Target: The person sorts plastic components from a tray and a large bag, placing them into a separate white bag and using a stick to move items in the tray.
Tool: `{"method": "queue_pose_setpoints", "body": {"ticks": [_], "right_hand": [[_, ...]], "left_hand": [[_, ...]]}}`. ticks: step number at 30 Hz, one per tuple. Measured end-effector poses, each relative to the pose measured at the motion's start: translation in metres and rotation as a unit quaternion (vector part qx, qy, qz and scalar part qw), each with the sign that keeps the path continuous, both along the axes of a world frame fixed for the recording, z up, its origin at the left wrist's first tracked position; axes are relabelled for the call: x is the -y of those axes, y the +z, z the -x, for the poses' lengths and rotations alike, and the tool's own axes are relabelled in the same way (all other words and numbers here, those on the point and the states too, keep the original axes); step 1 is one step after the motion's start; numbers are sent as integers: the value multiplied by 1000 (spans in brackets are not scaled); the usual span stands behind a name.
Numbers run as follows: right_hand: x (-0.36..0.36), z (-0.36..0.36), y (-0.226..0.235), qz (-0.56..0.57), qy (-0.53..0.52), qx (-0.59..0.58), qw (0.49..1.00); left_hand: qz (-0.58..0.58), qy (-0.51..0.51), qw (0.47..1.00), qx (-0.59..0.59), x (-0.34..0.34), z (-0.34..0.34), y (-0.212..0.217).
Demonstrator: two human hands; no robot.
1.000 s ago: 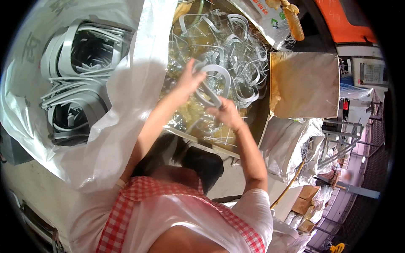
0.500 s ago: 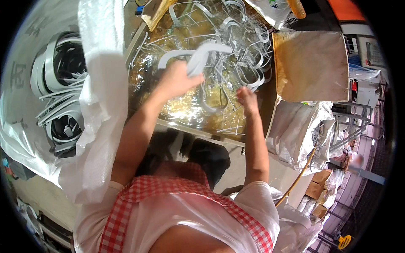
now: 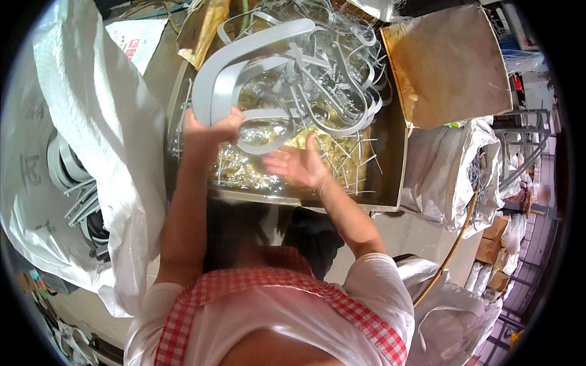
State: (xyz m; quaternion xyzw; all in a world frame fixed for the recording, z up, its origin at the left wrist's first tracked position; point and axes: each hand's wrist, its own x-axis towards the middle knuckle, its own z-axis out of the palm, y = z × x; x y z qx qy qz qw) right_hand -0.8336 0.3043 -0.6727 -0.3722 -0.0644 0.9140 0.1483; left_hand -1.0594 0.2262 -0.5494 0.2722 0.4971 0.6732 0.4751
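My left hand (image 3: 210, 131) grips a bundle of curved grey plastic strips (image 3: 206, 79) by their bend, over the left part of a metal-rimmed tray (image 3: 174, 116). The strips' arms reach up and right across the tray. My right hand (image 3: 299, 165) is open, palm up with fingers spread, just right of a grey plastic loop (image 3: 262, 148); whether they touch I cannot tell. More curved grey strips (image 3: 351, 130) and tangled clear plastic pieces lie in the tray behind. Thin pale sticks (image 3: 360, 157) are scattered over its shiny yellowish bottom.
A large white woven sack (image 3: 131, 201) with grey curved strips (image 3: 64, 161) inside stands open at the left. A brown-stained board (image 3: 448, 67) rises at the tray's right. Below it sits another white sack (image 3: 448, 177) with thin scraps, and a yellowish pole (image 3: 448, 256) leans there.
My left hand has moved left and down, and the grey strips in it now spread wide. My right hand has moved left and turned palm up, opening. The view has shifted slightly.
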Motion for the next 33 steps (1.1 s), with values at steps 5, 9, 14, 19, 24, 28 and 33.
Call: {"method": "queue_pose_setpoints", "body": {"ticks": [5,9,14,19,24,28,33], "right_hand": [[-13,25,-14,-97,-291,49,951],[-8,42,20,111,-357,-33,927],[-39,44,9,-116,-352,-17,929],[-128,-67,-29,-24,-576,-57,815],[-133,-68,51,-398,-501,267,721],[-127,-86,87,-646,-147,522,537],[-107,-69,94,-705,64,541,454]], "left_hand": [[-40,20,999,12,-5,-11,-1],[-43,4,999,12,-5,-12,-8],[-37,-67,996,46,1,-17,-10],[11,-146,989,33,1,-15,-8],[97,-88,944,-301,-6,-22,-19],[234,-156,813,-509,-19,-48,-23],[52,54,867,-493,-23,-59,-37]]}}
